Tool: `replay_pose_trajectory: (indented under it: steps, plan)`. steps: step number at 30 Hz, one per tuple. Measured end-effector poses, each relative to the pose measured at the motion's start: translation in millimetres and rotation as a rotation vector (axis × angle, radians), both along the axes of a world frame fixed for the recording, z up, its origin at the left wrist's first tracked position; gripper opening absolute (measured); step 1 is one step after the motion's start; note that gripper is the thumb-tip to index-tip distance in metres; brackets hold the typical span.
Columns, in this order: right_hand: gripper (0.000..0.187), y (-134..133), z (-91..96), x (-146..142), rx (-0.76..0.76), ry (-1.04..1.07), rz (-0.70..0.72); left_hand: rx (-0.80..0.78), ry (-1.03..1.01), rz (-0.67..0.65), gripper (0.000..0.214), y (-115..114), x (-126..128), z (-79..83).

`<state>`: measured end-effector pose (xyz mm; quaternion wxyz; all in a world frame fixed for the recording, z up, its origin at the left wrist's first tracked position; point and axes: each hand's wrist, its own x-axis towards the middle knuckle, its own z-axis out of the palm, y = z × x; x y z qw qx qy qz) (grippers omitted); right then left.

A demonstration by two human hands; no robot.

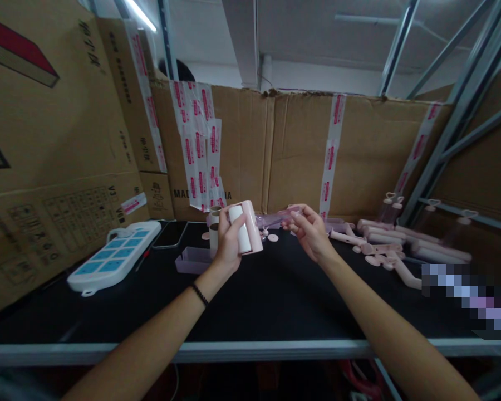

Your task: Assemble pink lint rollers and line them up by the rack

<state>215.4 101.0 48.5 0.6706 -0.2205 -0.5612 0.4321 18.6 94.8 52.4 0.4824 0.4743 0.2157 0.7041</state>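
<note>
My left hand point(229, 240) is closed around a small roller with a white paper roll point(241, 238) set against a glossy pink shell point(254, 229). The thumb lies across the white roll. To the right, my right hand point(311, 229) pinches a thin, see-through purple plastic cover point(278, 216) between thumb and fingers. That cover reaches leftward to near the pink shell; whether they touch I cannot tell. Just behind my left hand stand white paper rolls point(214, 236), partly hidden. A purple translucent tray point(193, 262) sits beside them on the black table.
A white power strip point(114, 257) and a dark phone point(171, 235) lie at the left. On the right are several pink handles point(378, 231) and small pink parts point(379, 256). Cardboard walls point(296, 150) enclose the back and sides. A metal edge point(275, 351) runs along the front.
</note>
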Motion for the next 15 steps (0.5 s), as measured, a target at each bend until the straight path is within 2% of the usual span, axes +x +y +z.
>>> replay_pose_trajectory:
  steps: [9,12,15]
  plan:
    - [0.027,-3,0.6,-2,0.000,0.050,0.009,0.037,0.020,0.024,0.045,2,0,-0.7]
    - [0.029,-4,-0.3,-4,0.003,0.059,0.023,0.097,0.059,0.114,0.047,6,-1,-4.9]
    - [0.031,-3,-1.6,-6,0.013,0.078,0.026,0.221,0.140,0.238,0.047,11,-3,-10.0]
